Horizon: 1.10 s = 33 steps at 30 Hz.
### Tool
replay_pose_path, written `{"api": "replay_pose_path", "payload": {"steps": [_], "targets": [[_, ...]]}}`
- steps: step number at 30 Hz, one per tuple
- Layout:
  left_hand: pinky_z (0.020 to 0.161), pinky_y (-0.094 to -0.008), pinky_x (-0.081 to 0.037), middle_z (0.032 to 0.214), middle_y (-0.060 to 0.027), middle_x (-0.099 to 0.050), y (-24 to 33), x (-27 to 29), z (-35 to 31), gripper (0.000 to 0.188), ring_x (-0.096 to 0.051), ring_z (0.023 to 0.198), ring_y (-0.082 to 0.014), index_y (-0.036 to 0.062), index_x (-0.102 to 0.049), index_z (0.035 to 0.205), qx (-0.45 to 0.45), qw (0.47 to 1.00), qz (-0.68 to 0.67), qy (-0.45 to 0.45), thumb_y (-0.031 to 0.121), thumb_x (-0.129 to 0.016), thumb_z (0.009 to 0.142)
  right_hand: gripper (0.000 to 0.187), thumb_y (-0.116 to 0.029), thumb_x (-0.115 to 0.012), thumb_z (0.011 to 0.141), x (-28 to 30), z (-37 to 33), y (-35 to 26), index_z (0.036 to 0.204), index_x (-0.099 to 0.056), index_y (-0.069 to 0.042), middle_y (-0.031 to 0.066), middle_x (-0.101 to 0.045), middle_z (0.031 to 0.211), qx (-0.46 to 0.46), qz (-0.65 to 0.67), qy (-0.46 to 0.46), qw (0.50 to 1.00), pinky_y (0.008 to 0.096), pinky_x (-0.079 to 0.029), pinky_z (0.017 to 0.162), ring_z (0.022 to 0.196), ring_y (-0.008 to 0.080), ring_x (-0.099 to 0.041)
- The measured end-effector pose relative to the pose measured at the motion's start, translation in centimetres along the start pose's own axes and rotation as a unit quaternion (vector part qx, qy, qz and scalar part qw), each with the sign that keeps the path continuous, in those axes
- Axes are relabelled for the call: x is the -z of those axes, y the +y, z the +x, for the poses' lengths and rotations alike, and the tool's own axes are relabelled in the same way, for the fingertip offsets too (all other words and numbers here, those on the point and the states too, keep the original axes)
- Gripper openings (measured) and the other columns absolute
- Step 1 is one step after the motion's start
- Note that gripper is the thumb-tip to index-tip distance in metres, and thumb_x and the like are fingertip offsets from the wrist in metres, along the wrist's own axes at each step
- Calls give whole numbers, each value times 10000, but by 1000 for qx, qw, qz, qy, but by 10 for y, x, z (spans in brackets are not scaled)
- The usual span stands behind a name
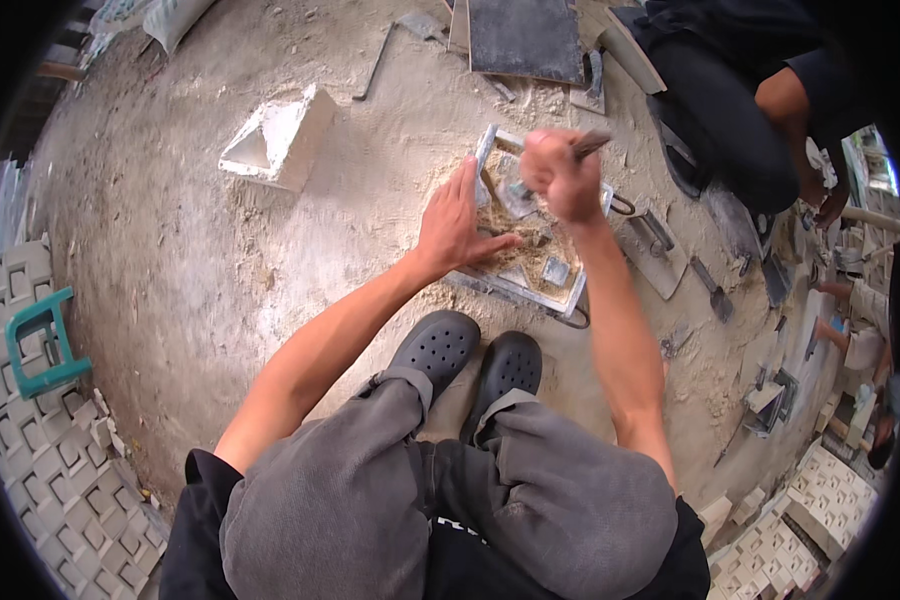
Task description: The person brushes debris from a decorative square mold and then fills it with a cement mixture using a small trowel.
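Dusty ground (200,260); tool (590,143) in right hand (560,175)

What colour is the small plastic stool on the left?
Teal green plastic stool, clearest in the head view.

1. The metal mould frame (530,290) is showing pale grey edges, its inside filled with tan sandy mix (535,250).
2. The clogs (475,360), at six o'clock from the frame, are showing matt black with a pattern of small round holes.
3. The trousers (440,500) are looking faded charcoal grey.
4. The stool (40,345), at nine o'clock, is standing out in teal green.
5. The stacked blocks (30,440), at eight o'clock, are showing light grey with a repeating geometric cut-out pattern.
6. The wedge-shaped cast (280,140), at eleven o'clock, is appearing off-white.
7. The ground (190,250) is looking dusty beige, streaked with paler patches.
8. The slab (525,38), at twelve o'clock, is showing dark slate grey.
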<state>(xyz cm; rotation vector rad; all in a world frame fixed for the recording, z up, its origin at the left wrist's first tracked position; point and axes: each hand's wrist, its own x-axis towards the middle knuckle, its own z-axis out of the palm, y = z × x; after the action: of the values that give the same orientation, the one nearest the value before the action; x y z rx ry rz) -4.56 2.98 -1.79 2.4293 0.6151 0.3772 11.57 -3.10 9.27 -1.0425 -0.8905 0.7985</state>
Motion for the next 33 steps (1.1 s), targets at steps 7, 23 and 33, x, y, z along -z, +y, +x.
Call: {"api": "replay_pose_path", "payload": {"steps": [7,23,33], "targets": [[1154,-487,-359,1533,-357,-337,2,-4,-2,1448,-405,1412,-451,-144,-148,1526,-40,999,3,25,802,-770,624,417,-132,-580,953,-1,6,36,550,-480,-92,-51,-412,493,42,-13,65,997,262,-258,399,422,41,-360],[1241,-490,-219,1585,-380,-199,-6,0,12,1433,-233,1501,-473,-124,-82,1550,-11,980,-195,-47,720,-823,661,418,-182,-545,954,-15,38,64,553,-449,-113,-69,-412,487,70,-169,291,939,286,-282,421,449,45,-386],[1243,-474,-223,1586,-385,-198,-9,7,9,1436,-224,1507,-469,-143,-90,1541,5,986,-161,-28,716,-827,657,407,-194,-577,949,-34,35,3,565,-492,-86,-41,-457,514,52,-54,328,942,263,-315,412,425,60,-402]]}}
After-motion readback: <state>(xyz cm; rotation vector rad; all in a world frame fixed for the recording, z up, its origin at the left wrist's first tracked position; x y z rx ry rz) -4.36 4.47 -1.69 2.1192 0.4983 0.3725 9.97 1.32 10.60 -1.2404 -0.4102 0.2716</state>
